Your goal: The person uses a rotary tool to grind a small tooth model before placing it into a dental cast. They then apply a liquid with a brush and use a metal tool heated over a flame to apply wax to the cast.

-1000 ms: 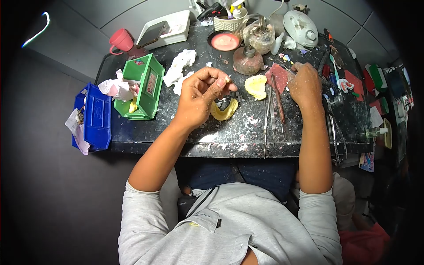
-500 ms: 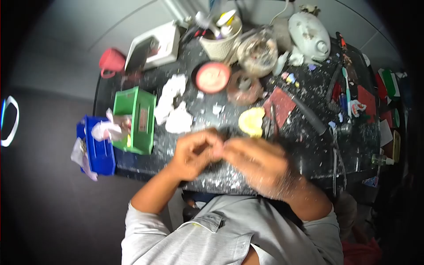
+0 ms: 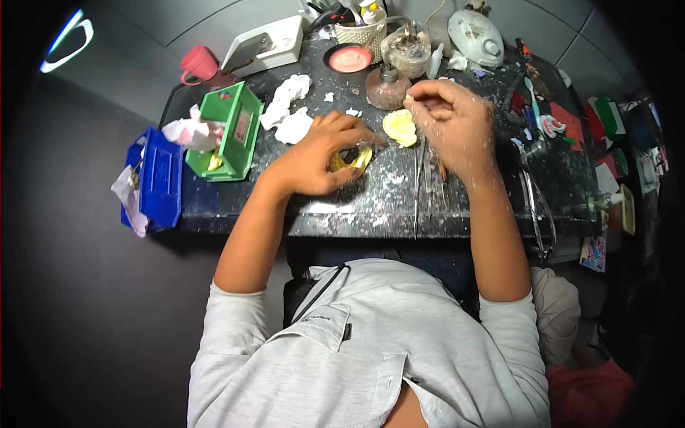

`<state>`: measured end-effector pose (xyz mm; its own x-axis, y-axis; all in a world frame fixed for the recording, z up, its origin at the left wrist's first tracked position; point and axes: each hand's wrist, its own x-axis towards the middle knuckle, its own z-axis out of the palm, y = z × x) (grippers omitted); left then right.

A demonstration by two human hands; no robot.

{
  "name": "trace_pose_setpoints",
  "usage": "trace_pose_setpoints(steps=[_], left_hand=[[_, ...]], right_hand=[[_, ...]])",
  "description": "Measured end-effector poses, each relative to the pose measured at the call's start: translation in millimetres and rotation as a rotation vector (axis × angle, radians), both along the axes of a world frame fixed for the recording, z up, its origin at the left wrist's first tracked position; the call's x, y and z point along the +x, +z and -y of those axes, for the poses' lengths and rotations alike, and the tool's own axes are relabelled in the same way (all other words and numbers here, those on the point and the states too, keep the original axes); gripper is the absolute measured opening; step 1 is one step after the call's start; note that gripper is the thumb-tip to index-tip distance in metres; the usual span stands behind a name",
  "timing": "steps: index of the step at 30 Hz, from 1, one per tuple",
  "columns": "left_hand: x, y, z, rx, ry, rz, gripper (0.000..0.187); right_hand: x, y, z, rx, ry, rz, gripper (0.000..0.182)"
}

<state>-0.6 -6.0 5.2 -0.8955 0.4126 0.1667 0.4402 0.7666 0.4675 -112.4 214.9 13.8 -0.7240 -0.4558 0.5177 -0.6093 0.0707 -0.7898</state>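
Observation:
My left hand rests low over the table, its thumb and fingers curved around a yellow dental cast, partly covered by the hand. My right hand is raised beside the round burner, with thumb and index finger pinched together. Something tiny and pale may be at those fingertips; it is too small to name. A second yellow cast lies between the hands, just below the right fingertips. Thin metal tools lie below my right hand.
Crumpled white paper, a green bin and a blue bin are at left. Behind stand a pink mug, a bowl of pink material and a basket. More tools and a denture lie at right.
The hands were close together near the front edge; now they are apart. My left hand has reached the yellow cast, and my right hand has moved up beside the burner. The camera view has shifted.

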Motion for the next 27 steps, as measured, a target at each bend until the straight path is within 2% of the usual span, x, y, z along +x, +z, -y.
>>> trace_pose_setpoints(steps=[1,3,4,6,8,9,10,12,13,14,16,17,18,20,21,24,26,27], left_hand=[[0,-10,2,0.006,-0.007,-0.036,0.046],[4,-8,-2,0.041,0.056,-0.002,0.044],[3,-8,-3,0.089,0.113,0.066,0.044],[4,-13,-7,0.087,0.154,-0.066,0.041],[3,-20,-10,0.236,0.267,0.028,0.042],[1,-24,-11,0.273,0.269,-0.124,0.040],[-1,-30,-14,0.273,0.273,-0.125,0.040],[-7,-36,-20,0.691,0.390,-0.146,0.036],[-9,-37,-20,0.856,0.350,-0.044,0.028],[-9,-39,-18,0.855,0.350,-0.038,0.028],[-7,-28,-18,1.180,0.250,0.314,0.050],[-9,-30,-18,1.222,0.198,0.403,0.081],[-10,-29,-23,1.228,0.199,0.412,0.081],[-8,-23,-36,1.492,0.011,0.475,0.092],[-9,-22,-38,1.511,-0.057,0.496,0.099],[-7,-16,-45,1.550,-0.018,0.468,0.101],[-6,-22,-40,1.532,-0.077,0.490,0.101],[-5,-21,-43,1.587,-0.056,0.484,0.098]], right_hand=[[-4,-6,1,-0.003,0.005,-0.028,0.012],[-14,-19,6,-0.085,0.126,0.186,0.013],[-14,-17,7,-0.056,0.124,0.178,0.014],[-13,-15,8,-0.055,0.191,0.229,0.017],[-10,-14,8,-0.069,0.207,0.248,0.017],[-9,-14,8,-0.078,0.224,0.283,0.018],[-6,-14,9,-0.078,0.227,0.282,0.018],[0,-12,11,-0.090,0.246,0.247,0.018],[3,-12,11,-0.081,0.253,0.252,0.017],[6,-10,12,-0.082,0.250,0.257,0.017],[12,-8,13,-0.036,0.259,0.200,0.017],[14,-7,14,-0.032,0.271,0.152,0.017],[16,-6,16,-0.026,0.268,0.161,0.017],[20,-7,19,-0.094,0.313,0.175,0.017],[18,-12,21,-0.043,0.258,0.068,0.018],[17,-12,23,-0.057,0.255,0.094,0.017],[20,-10,26,-0.076,0.251,0.113,0.016],[20,-9,28,-0.053,0.245,-0.025,0.015]])
